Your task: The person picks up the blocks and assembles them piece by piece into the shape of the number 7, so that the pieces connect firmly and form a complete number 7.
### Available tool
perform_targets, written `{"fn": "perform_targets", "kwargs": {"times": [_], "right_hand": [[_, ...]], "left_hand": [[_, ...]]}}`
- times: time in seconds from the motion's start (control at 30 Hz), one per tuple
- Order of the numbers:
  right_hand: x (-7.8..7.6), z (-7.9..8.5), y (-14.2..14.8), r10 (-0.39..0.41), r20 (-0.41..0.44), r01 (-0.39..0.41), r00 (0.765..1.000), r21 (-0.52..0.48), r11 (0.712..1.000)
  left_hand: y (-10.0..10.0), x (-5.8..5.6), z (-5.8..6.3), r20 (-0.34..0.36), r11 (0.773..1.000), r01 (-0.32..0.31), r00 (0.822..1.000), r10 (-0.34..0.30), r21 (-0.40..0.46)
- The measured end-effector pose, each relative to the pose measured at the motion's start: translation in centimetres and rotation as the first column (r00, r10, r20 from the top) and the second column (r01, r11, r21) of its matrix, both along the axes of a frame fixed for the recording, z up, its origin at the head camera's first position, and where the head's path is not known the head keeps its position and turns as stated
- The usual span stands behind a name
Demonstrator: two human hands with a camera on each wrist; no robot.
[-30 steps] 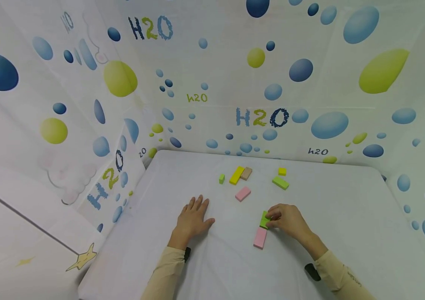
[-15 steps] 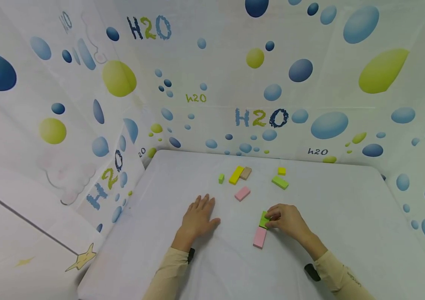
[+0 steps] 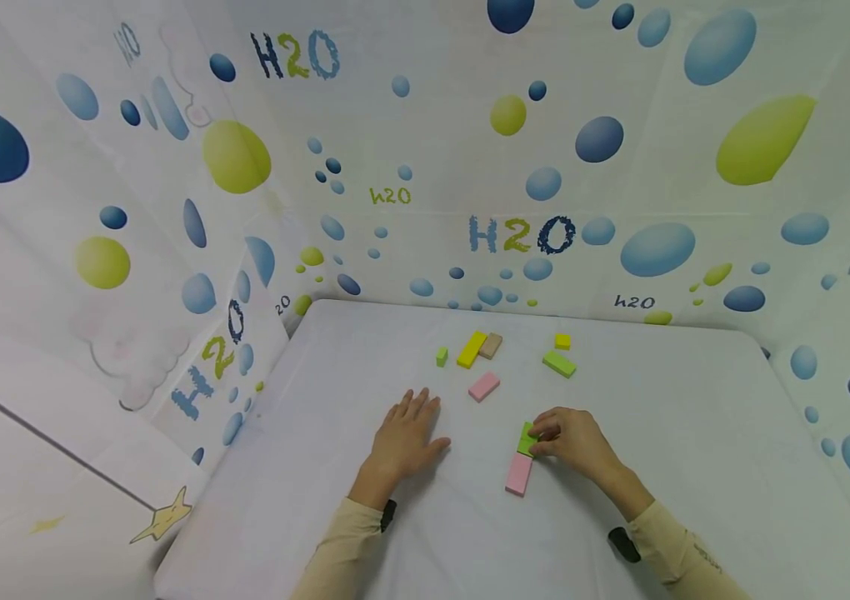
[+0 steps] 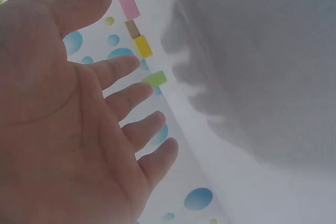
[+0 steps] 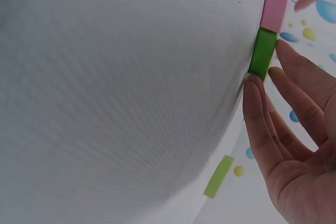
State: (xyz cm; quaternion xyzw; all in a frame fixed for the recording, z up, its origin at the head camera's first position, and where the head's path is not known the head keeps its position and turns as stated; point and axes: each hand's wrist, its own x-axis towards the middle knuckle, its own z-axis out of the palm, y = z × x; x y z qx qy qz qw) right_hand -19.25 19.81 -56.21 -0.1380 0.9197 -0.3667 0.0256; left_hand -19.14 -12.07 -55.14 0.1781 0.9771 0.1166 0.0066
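On the white table, a pink block [image 3: 518, 475] lies end to end with a green block [image 3: 526, 439], forming one line. My right hand [image 3: 577, 442] holds the green block by its sides and far end, thumb and fingers bent about it; in the right wrist view the green block [image 5: 263, 53] meets the pink block [image 5: 277, 1]. To the left, my left hand [image 3: 404, 442] is spread with straight fingers, palm down close over the table and holding nothing. In the left wrist view its palm [image 4: 68, 114] and separated fingers show.
Farther back lie a second pink block [image 3: 484, 387], a yellow block [image 3: 472, 349] against a tan block [image 3: 491, 346], a small green block [image 3: 442, 357], another green block [image 3: 560, 364] and a small yellow block [image 3: 562, 342]. A patterned white sheet [image 3: 440, 133] hangs behind the table.
My left hand has slid to the right across the table, closer to the block line. My right hand stays at the green block, and the blocks keep their arrangement.
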Motion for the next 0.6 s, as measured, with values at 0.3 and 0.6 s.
{"fn": "perform_targets", "kwargs": {"times": [0.3,0.6], "right_hand": [[0.0,-0.1,-0.1,-0.014,0.007,0.014,1.000,-0.004,1.000],[0.1,0.0,-0.5,-0.015,0.014,0.015,1.000,-0.009,1.000]], "left_hand": [[0.7,0.5,0.3,0.034,1.000,0.021,0.999,-0.021,0.010],[1.1,0.7,0.2,0.024,0.999,0.034,0.999,-0.034,-0.003]]}}
